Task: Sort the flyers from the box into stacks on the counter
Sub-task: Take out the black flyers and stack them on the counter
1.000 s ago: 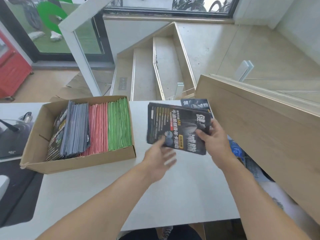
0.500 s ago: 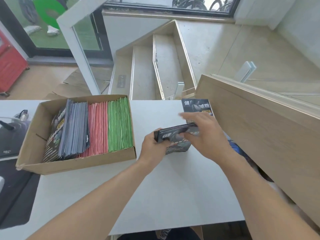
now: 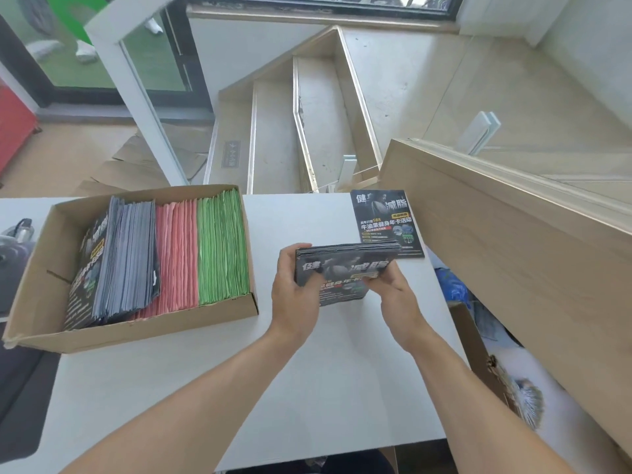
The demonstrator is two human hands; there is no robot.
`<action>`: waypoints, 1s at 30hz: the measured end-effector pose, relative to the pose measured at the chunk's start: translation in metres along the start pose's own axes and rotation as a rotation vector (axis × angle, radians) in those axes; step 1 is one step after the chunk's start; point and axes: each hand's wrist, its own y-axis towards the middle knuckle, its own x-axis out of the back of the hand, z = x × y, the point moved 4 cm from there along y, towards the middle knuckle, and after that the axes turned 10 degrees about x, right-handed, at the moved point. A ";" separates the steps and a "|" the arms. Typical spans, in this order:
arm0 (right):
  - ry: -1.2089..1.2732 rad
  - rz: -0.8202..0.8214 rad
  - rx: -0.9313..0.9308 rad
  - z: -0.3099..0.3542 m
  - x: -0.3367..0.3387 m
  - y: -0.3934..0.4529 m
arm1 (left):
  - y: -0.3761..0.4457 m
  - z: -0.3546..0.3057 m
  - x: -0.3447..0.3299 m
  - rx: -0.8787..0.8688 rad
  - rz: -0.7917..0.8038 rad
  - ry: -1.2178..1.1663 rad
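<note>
A bundle of black flyers stands on its lower edge on the white counter, tilted toward me. My left hand grips its left side and my right hand grips its lower right part. One black flyer lies flat on the counter just behind the bundle. The cardboard box sits to the left, holding upright rows of black flyers, pink flyers and green flyers.
A tall wooden panel borders the counter on the right. Below it lies a brown box with assorted items. A dark bag sits left of the flyer box. Stairs descend beyond the counter's far edge.
The bundle, first held up in my right hand with its face toward me, came down onto the counter. My left hand took hold of its left side, and both hands now hold it on edge.
</note>
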 end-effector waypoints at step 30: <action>-1.075 -0.166 -0.323 -0.054 0.107 0.160 | 0.125 0.010 -0.126 0.602 0.257 0.272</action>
